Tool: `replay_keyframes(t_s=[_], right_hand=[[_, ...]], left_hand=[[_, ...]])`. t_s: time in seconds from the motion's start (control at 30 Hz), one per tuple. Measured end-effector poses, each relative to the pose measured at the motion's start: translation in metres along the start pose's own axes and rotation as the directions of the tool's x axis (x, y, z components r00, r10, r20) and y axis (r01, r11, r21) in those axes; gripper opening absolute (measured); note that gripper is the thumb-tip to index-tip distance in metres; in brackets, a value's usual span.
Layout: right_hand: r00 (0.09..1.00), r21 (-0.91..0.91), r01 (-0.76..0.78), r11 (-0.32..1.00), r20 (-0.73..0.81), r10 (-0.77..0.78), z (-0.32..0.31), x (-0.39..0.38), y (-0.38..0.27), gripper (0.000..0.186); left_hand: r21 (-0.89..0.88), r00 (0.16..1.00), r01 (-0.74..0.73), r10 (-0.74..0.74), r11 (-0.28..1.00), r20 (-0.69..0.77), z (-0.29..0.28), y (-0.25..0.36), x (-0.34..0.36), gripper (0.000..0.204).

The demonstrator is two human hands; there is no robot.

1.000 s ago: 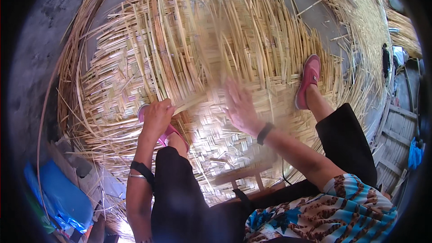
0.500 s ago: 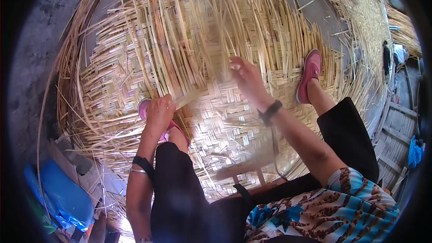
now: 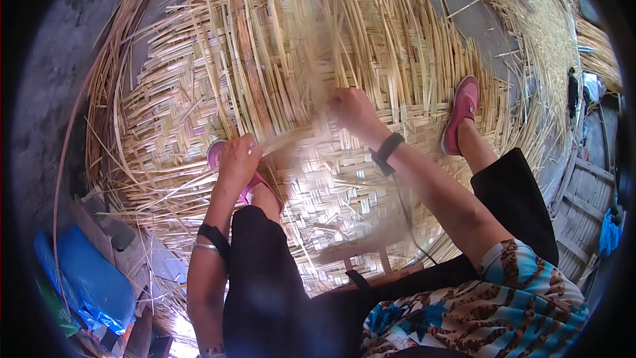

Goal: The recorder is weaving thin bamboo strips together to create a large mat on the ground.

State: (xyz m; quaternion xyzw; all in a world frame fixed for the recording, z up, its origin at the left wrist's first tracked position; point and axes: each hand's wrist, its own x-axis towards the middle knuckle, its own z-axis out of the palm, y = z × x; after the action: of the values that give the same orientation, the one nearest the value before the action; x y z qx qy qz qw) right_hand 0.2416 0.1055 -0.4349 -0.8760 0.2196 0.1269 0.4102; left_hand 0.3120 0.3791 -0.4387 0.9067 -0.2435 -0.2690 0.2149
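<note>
While the left hand (image 3: 237, 161) pinches a pale strip (image 3: 281, 140), the right hand (image 3: 356, 114) hangs over the woven mat (image 3: 344, 176)

Spread on the floor beneath both hands, the mat shows its weave nearer the body, with long loose canes (image 3: 392, 46) fanning away beyond; the left fingers are closed on the strip's near end, thumb pressed in, probably to steady it at a slant across the weave; the right fingers look curled beside smeared lengths of cane, but blur means I cannot tell how tightly they close or whether they grip any; the left shoe (image 3: 215, 152), partly behind the left hand, and the right shoe (image 3: 462, 111) stand wide apart, perhaps so both arms reach the middle and the feet weigh the mat down
</note>
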Motion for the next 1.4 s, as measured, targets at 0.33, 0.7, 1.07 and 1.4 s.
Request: replay_keyframes(t_s=[0.33,0.7,1.07,1.4], right_hand=[[0.994,-0.01,0.03,0.999,0.109,-0.029,-0.027,0.059,-0.031,0.029],[0.928,-0.064,0.345,0.936,0.175,-0.33,-0.062,0.087,-0.067,0.024],[0.91,-0.14,0.414,0.9,0.098,-0.403,-0.015,0.088,-0.011,0.035],[0.875,0.198,0.414,0.888,-0.356,-0.329,-0.115,0.117,-0.046,0.016]], left_hand=[[-0.056,1.0,-0.022,0.022,0.998,-0.007,-0.003,-0.001,0.001,0.03],[-0.042,0.999,0.013,-0.012,0.999,0.037,-0.008,0.005,-0.001,0.033],[-0.143,1.0,-0.011,0.013,0.99,0.014,-0.007,0.0,-0.005,0.034],[-0.184,1.0,-0.005,0.002,0.983,-0.017,-0.007,-0.003,-0.009,0.03]])
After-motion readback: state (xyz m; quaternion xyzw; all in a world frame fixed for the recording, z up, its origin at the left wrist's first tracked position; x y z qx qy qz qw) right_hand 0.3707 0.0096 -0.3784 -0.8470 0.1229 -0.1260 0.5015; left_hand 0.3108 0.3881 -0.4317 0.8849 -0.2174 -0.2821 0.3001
